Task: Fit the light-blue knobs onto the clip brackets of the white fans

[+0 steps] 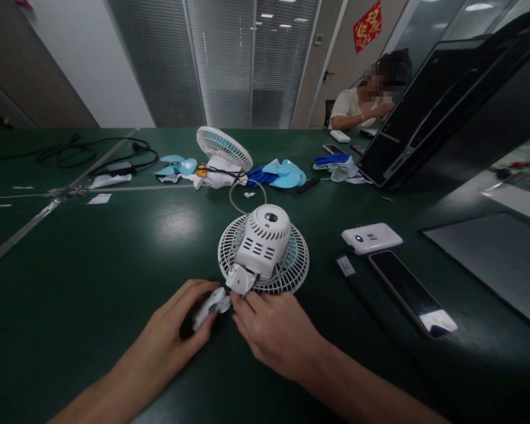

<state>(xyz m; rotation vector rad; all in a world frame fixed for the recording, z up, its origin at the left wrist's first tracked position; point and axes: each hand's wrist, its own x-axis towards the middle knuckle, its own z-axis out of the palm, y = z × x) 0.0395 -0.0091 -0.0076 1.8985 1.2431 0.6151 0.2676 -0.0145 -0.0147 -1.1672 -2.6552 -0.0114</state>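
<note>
A small white desk fan (264,244) lies face down on the green table, its motor housing up and its grille flat. My left hand (176,330) is curled round a white and black clip-like part (209,306) just left of the fan's neck. My right hand (274,330) is closed with its fingertips pinched at the fan's neck joint (241,281), touching it where the white part meets it.
A second, taken-apart fan (223,156) with blue blades (285,174) and a wire ring lies farther back. A white device (371,237), a phone (413,291) and a small label lie to the right. Black cables (79,154) are at far left. Another person sits at the back right behind a dark monitor (450,106).
</note>
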